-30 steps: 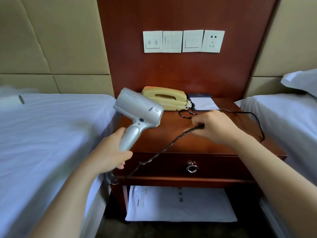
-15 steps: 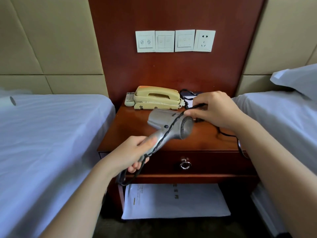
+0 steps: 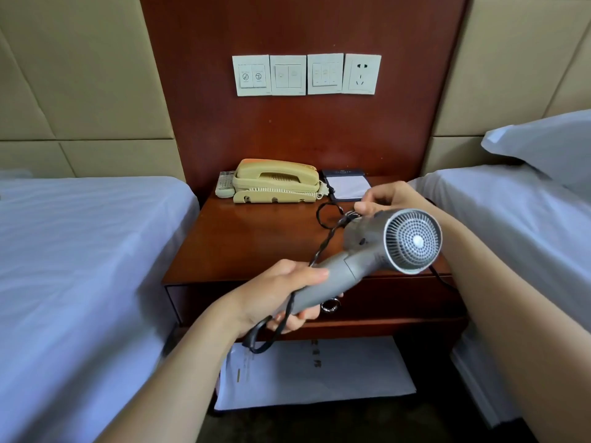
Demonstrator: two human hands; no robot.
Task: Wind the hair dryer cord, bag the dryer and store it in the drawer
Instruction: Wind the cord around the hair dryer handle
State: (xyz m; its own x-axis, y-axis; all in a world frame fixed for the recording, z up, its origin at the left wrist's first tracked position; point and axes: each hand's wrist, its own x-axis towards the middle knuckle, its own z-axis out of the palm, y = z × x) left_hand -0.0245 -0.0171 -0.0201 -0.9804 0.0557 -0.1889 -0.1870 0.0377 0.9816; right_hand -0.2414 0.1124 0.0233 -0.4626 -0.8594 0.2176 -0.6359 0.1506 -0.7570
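The room is evenly and fairly brightly lit by soft, diffuse light, seemingly from 2 o'clock, where the pillow (image 3: 543,145) and right bed (image 3: 518,219) look palest. Shadows are weak: a dim band lies under the nightstand (image 3: 256,244) top and darkness gathers toward the floor at 6 o'clock. A soft sheen glazes the wood near the telephone (image 3: 276,182). The hair dryer (image 3: 377,251) grille is crisp. Wide-angle distortion bows the wall panels and stretches the forearms at 5 and 7 o'clock, where detail softens.
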